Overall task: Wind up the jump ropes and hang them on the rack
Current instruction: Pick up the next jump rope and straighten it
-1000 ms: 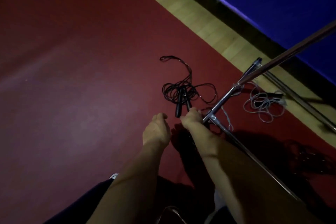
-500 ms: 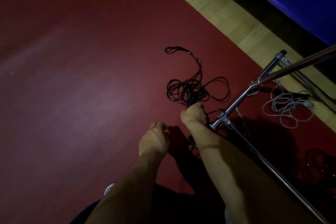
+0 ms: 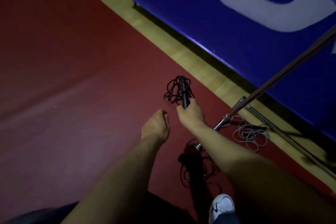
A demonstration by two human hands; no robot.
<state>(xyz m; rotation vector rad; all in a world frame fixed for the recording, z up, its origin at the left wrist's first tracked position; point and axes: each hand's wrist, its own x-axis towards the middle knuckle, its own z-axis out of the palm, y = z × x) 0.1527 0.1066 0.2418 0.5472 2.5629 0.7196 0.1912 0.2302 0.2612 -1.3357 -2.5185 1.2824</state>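
Black jump rope (image 3: 177, 88) dangles tangled at twelve o'clock from our right hand (image 3: 190, 114), which grips its handles; our left hand (image 3: 155, 126) is loosely curled, holding nothing. Loose loops could snag the rack (image 3: 263, 89) at two o'clock.

Tangled black jump rope (image 3: 177, 89) hangs from its gripped handles beside the metal rack (image 3: 258, 94).

Scene dim and underexposed, corners vignetted. Faint sheen on the red floor (image 3: 72, 107) toward 9 o'clock. Blue banner (image 3: 236, 23) at 1 o'clock smeared by motion blur. Shadow pools at 6 o'clock. Straight lines bow near the edges.
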